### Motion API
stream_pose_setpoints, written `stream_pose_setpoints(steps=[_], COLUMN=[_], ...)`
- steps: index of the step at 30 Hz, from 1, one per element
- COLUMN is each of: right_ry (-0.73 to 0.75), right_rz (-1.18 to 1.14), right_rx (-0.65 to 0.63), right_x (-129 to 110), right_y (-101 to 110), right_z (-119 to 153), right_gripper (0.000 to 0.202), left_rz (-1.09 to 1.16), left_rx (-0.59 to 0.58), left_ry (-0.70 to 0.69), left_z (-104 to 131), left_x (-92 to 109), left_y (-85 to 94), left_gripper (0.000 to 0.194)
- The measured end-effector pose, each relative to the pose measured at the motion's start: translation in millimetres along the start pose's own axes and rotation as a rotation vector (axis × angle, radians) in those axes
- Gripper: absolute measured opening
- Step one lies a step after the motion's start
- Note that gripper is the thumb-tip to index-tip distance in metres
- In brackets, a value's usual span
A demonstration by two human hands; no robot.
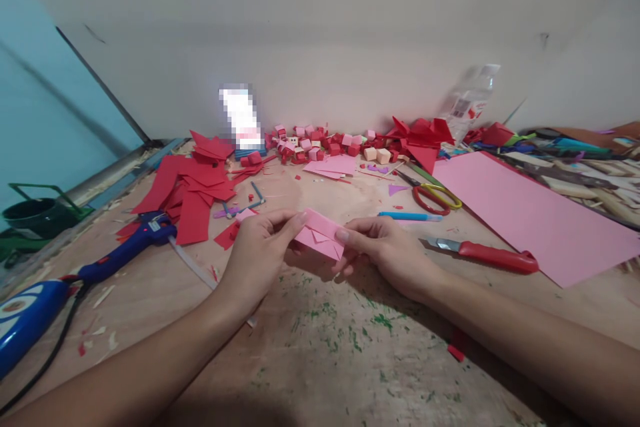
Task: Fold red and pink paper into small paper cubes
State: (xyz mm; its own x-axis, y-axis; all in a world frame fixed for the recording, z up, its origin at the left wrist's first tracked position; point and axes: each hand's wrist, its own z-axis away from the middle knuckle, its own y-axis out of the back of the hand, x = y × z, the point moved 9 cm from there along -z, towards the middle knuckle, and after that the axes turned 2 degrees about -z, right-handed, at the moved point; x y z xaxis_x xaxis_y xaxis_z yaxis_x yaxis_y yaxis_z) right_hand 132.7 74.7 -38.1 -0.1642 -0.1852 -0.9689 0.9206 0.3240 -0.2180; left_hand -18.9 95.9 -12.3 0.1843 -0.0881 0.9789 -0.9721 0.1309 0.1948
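A folded piece of pink paper [323, 235] is held above the wooden table, between both hands. My left hand [267, 240] pinches its left end, thumb on top. At its right edge, my right hand [377, 243] grips it with the thumb in front and the fingers behind. Small triangular flaps stand out on the paper's face. To the right of my right hand lie a red-handled utility knife [495, 257] and a blue pen [410, 216]. The fingers behind the paper are partly hidden.
A blue hot glue gun [120, 250] with a cord lies left, beside red paper pieces [193, 193]. Small paper cubes [320, 143], a lit phone [241, 117] and a plastic bottle [470, 103] line the back. Scissors [433, 197] and a large pink sheet [530, 213] are right.
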Motion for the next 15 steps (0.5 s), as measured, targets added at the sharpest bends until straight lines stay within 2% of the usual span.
stream_pose_setpoints(steps=[10, 15], right_ry=[0.007, 0.009], right_rz=[0.071, 0.16], right_rx=[0.036, 0.037], right_x=[-6, -8], right_y=[-1, -2], right_z=[1, 2], right_gripper=[0.034, 0.033], left_rz=[-0.061, -0.171], left_rx=[0.03, 0.032], left_ry=[-0.036, -0.111], left_z=[2, 5], left_x=[4, 16], left_y=[1.1, -0.1], left_gripper=[0.03, 0.028])
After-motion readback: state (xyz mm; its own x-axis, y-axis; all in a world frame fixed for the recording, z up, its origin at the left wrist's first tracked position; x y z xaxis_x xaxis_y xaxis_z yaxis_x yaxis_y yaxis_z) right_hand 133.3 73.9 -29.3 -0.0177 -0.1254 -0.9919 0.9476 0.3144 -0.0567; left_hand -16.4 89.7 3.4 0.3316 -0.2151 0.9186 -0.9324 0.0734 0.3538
